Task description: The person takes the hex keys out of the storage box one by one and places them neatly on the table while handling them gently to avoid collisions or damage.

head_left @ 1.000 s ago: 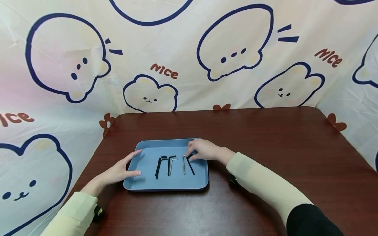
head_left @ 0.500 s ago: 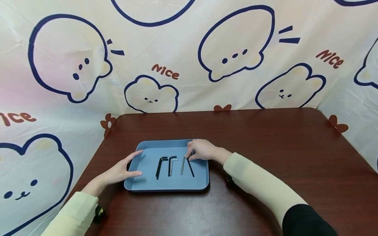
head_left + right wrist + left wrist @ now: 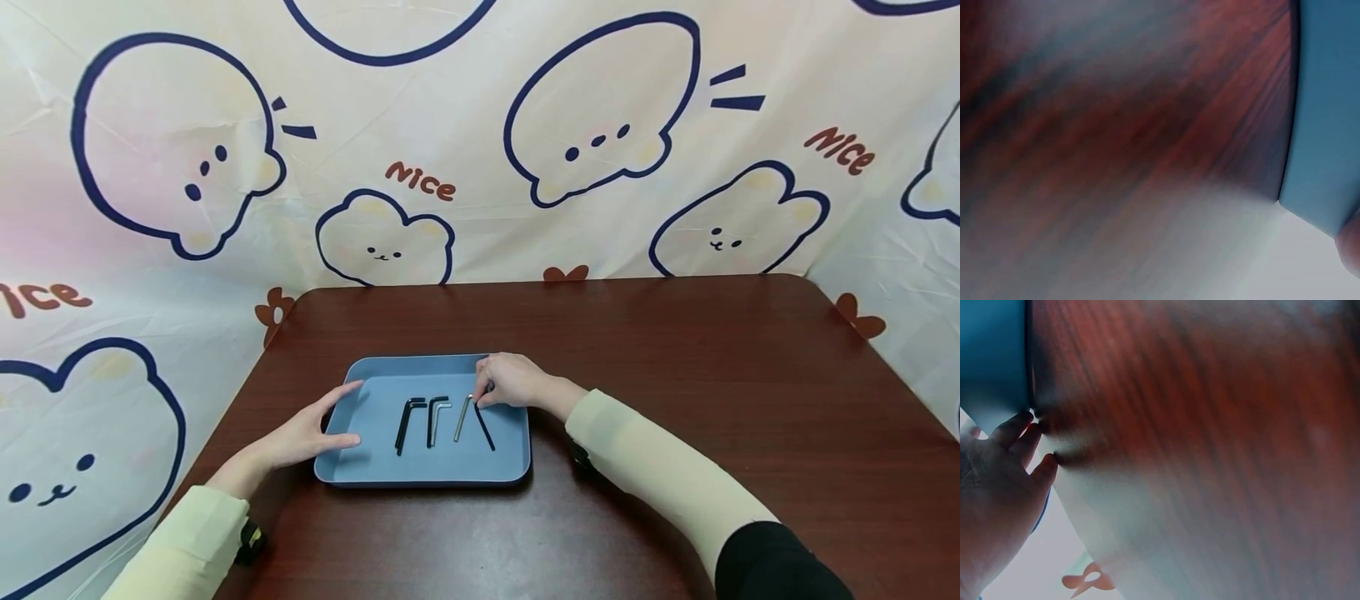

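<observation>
Inside a blue tray lie several L-shaped hex keys, black and silver. At its left rim, my left hand rests with thumb and fingers straight and spread. My right hand reaches over the right rim and pinches at the bent top of the right black hex key; its short arm is hidden by the fingers. A silver hex key slants beside it, its top at the fingertips. Left of them lie a black hex key with a silver hex key, and further left black hex keys close together.
The tray sits on a dark brown wooden table. Cloth with bear drawings hangs behind and along both sides. In the right wrist view only the tray edge, table and a bit of finger show.
The silver hex key by my right hand has swung from nearly upright to slanted, lower end leftward. The black one beside it has shifted slightly. My left hand stays put.
</observation>
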`<state>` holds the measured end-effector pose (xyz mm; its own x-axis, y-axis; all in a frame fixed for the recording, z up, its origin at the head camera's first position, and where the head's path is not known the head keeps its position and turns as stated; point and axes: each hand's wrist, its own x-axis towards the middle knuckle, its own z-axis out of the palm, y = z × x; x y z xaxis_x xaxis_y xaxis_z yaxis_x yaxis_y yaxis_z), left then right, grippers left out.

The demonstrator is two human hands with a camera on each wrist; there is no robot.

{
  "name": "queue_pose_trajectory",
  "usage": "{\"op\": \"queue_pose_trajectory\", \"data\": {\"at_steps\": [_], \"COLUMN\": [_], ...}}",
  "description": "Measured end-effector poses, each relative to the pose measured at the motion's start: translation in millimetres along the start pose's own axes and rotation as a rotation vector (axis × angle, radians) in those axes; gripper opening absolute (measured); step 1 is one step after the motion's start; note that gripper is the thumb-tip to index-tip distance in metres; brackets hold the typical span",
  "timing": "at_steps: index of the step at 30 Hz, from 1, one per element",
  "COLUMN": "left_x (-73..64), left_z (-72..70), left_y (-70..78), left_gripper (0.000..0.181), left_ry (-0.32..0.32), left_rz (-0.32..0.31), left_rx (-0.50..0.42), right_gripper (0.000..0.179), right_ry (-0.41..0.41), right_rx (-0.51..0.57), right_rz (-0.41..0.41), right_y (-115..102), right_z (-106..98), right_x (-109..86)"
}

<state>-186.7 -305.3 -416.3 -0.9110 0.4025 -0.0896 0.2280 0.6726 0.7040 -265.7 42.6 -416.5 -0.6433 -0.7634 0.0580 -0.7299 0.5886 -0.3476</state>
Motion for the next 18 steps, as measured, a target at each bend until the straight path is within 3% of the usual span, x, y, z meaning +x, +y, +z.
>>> {"op": "queue_pose_trajectory", "data": {"at_steps": [10,18], "left_x": [1.9,1.4], "left_z": [0.0,-0.5], "left_y": [-0.2,-0.7], "left_gripper": [0.085,0.084], "left_ry": [-0.003,-0.003], "left_rz": [-0.006,0.000], "left_rx": [-0.007,-0.009], "right_gripper": [0.004,0.005], "right_ry": [-0.007,-0.011], "right_rx": [-0.033,0.008], "right_rz": [-0.050,-0.061], "right_y": [1.8,3.4], "right_z": [-2.8,-2.7], "right_x": [-1.6,-2.1]}}
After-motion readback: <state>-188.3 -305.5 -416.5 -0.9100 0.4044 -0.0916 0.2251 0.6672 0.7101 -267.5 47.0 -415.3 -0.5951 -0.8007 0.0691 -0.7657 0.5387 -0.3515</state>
